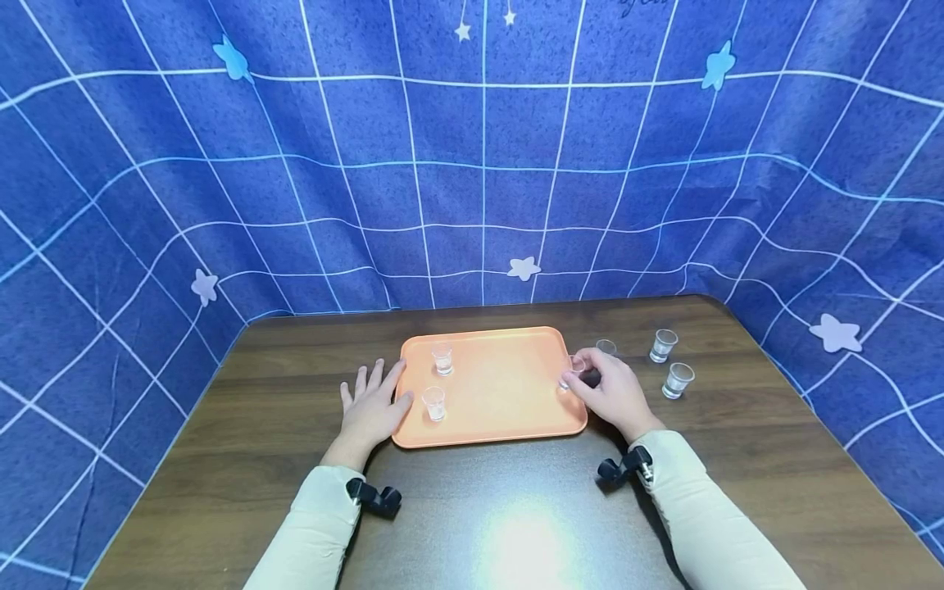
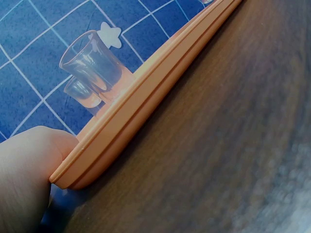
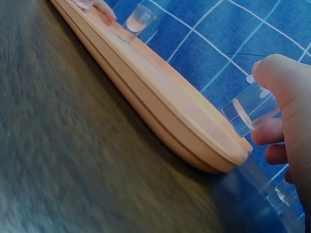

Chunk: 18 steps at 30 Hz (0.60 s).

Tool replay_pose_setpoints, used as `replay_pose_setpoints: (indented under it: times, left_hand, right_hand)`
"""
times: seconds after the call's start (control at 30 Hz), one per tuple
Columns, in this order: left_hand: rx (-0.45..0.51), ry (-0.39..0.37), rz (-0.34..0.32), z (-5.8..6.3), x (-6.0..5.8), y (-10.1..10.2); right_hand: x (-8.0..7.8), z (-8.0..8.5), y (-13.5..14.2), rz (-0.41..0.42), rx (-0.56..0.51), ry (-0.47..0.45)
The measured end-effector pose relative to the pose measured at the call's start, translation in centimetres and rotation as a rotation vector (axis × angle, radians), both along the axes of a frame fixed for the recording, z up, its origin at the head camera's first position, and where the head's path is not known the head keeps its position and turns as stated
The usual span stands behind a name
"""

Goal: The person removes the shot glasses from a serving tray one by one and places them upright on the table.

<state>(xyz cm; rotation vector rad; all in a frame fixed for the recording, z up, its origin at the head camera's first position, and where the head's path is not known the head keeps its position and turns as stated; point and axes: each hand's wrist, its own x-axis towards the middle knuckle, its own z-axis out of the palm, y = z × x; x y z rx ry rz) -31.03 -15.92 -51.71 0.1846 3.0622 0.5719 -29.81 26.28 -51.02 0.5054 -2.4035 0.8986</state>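
An orange tray (image 1: 501, 385) lies on the table, with two small clear shot glasses upright on its left side, one farther back (image 1: 442, 360) and one nearer (image 1: 434, 404). My left hand (image 1: 369, 411) rests at the tray's left edge, fingers spread and thumb near the front glass. At the tray's right side my right hand (image 1: 614, 397) pinches another shot glass (image 3: 249, 109) between thumb and fingers. In the right wrist view that glass is tilted, its base close over the tray's end. Part of it is hidden by the fingers.
Right of the tray stand more shot glasses: one (image 1: 606, 347) just behind my right hand, one at the back (image 1: 662, 346) and one nearer (image 1: 677, 381). The wooden table (image 1: 295, 369) ends at a blue gridded curtain (image 1: 442, 197) with star shapes.
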Motion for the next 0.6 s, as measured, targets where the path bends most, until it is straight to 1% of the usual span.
replay_pose_setpoints:
  times: [0.27,0.6]
  left_hand:
    - [0.006,0.002,0.001,0.0,0.0,0.0]
    - [0.007,0.004,0.002,-0.2,0.0,0.0]
  right_hand:
    - [0.5,0.3,0.7,-0.003,0.023,-0.012]
    - [0.4,0.1,1.1,-0.014,0.002,-0.025]
